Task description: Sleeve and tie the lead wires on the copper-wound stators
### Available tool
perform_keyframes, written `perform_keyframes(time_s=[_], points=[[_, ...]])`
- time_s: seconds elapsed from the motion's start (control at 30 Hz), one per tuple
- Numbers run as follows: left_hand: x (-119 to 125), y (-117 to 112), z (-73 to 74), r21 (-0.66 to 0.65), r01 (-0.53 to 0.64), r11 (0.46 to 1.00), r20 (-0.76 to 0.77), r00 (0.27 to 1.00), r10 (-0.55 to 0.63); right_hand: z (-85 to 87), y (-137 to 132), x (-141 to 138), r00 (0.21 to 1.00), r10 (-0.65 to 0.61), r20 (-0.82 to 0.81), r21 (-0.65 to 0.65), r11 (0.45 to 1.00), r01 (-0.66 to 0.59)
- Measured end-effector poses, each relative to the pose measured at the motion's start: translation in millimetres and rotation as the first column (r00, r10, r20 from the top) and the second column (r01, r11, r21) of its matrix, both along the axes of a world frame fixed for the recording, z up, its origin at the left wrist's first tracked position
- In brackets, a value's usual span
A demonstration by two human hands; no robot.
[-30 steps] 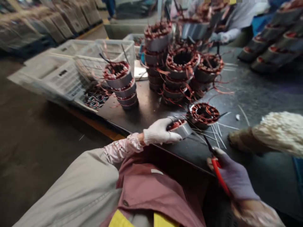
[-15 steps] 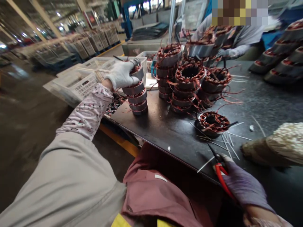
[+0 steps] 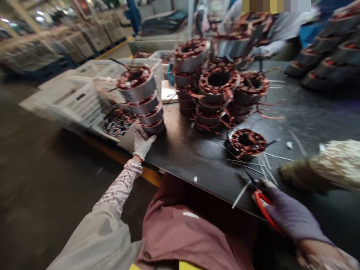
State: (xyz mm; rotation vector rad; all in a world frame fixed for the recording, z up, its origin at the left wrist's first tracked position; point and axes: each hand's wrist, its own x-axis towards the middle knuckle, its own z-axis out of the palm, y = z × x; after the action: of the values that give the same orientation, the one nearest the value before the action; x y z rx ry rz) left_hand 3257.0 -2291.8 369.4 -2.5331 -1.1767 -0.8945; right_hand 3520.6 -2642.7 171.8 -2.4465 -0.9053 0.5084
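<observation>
The fingers (image 3: 150, 139) of the white-gloved left hand (image 3: 141, 147) are spread open and hold nothing, reaching up at the foot of a stack of copper-wound motor cores (image 3: 142, 101); blur hides whether the fingertips touch the lowest core. The stack stands just beyond those fingers, four cores high, at the corner of a black table (image 3: 191, 157). The forearm in its flowered sleeve (image 3: 120, 183) comes up from the lower left, past the table edge. Well to the right of those fingers, the purple-gloved right hand (image 3: 292, 215) is closed around the red handles of wire cutters (image 3: 263, 208), near the table edge. Between the hands, a single core (image 3: 246, 143) lies near loose white strips (image 3: 240, 195). Beyond the fingers, more stacks (image 3: 216, 90) rise, with white plastic crates (image 3: 70, 97) to their left. A pale fuzzy bundle (image 3: 334, 165) is cut off by the right edge; I cannot make out what it is. Farther off, a co-worker's gloved hand (image 3: 260, 50) shows behind the stacks.
</observation>
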Motion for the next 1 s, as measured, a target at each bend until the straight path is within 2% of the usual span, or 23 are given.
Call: perform_keyframes(time_s=[0.03, 0.07, 0.1, 0.13, 0.2, 0.3, 0.37, 0.43, 0.53, 0.6, 0.63, 0.7, 0.73, 0.8, 0.83, 0.87, 0.9, 0.93, 0.97, 1.0], points=[[15, 9, -11.4, -0.153, -0.15, 0.977, 0.109, 0.98, 0.167, 2.8, -2, 1, 1.0, -0.005, 0.005, -0.011, 1.0, 0.005], [31, 15, -18.2, -0.268, -0.247, 0.931, 0.174, 0.938, 0.299, 5.4, -3, 3, 1.0, -0.014, 0.016, -0.019, 1.0, 0.014], [45, 18, -20.9, -0.351, -0.3, 0.887, 0.196, 0.903, 0.383, 7.9, -4, 4, 0.999, -0.034, 0.031, -0.03, 0.999, 0.035], [57, 20, -20.5, -0.384, -0.312, 0.869, 0.193, 0.893, 0.406, 10.4, -4, 6, 0.997, -0.065, 0.045, -0.05, 0.996, 0.067], [70, 22, -14.1, -0.393, -0.277, 0.877, 0.176, 0.913, 0.367, 15.6, -2, 8, 0.99, -0.126, 0.059, -0.125, 0.983, 0.132], [78, 30, -3.1, -0.391, -0.221, 0.894, 0.17, 0.937, 0.306, 25.1, 5, 5, 0.98, -0.183, 0.082, -0.252, 0.947, 0.198], [83, 37, 2.0, -0.372, -0.193, 0.908, 0.163, 0.949, 0.269, 31.6, 11, -1, 0.967, -0.203, 0.151, -0.277, 0.931, 0.238], [88, 43, 5.4, -0.345, -0.174, 0.922, 0.143, 0.961, 0.235, 36.9, 20, -6, 0.935, -0.211, 0.284, -0.176, 0.947, 0.268], [84, 38, 2.6, -0.292, -0.153, 0.944, 0.101, 0.977, 0.189, 42.5, 42, -2, 0.861, -0.224, 0.456, 0.123, 0.974, 0.189], [72, 18, -9.6, -0.187, -0.12, 0.975, 0.138, 0.979, 0.147, 45.5, 60, 13, 0.852, -0.193, 0.486, 0.231, 0.969, 0.087], [64, 3, -19.2, -0.106, -0.071, 0.992, 0.163, 0.983, 0.088, 46.5, 69, 23, 0.86, -0.153, 0.487, 0.249, 0.968, 0.032], [53, -32, -42.7, 0.117, 0.107, 0.987, 0.148, 0.981, -0.124, 47.1, 83, 41, 0.875, -0.082, 0.477, 0.272, 0.96, -0.058], [53, -50, -54.5, 0.172, 0.297, 0.939, 0.033, 0.951, -0.307, 46.6, 87, 47, 0.88, -0.067, 0.469, 0.291, 0.953, -0.083], [67, -82, -73.2, 0.152, 0.648, 0.746, -0.184, 0.76, -0.623, 43.5, 93, 51, 0.888, -0.056, 0.457, 0.352, 0.928, -0.123], [80, -95, -78.9, 0.098, 0.759, 0.644, -0.276, 0.643, -0.715, 40.9, 94, 47, 0.888, -0.05, 0.458, 0.383, 0.912, -0.146], [97, -105, -82.0, 0.044, 0.821, 0.57, -0.351, 0.547, -0.76, 37.6, 94, 42, 0.883, -0.038, 0.468, 0.401, 0.9, -0.174], [116, -112, -82.8, -0.006, 0.849, 0.529, -0.418, 0.478, -0.772, 33.6, 94, 34, 0.879, -0.028, 0.476, 0.424, 0.883, -0.201], [136, -118, -82.0, -0.05, 0.855, 0.516, -0.481, 0.432, -0.763, 29.1, 94, 26, 0.881, -0.037, 0.471, 0.47, 0.856, -0.215], [154, -122, -80.2, -0.087, 0.85, 0.52, -0.54, 0.398, -0.742, 24.3, 94, 17, 0.894, -0.073, 0.442, 0.545, 0.813, -0.204], [170, -126, -78.0, -0.122, 0.839, 0.53, -0.595, 0.365, -0.716, 19.8, 93, 10, 0.915, -0.123, 0.384, 0.646, 0.744, -0.17]])
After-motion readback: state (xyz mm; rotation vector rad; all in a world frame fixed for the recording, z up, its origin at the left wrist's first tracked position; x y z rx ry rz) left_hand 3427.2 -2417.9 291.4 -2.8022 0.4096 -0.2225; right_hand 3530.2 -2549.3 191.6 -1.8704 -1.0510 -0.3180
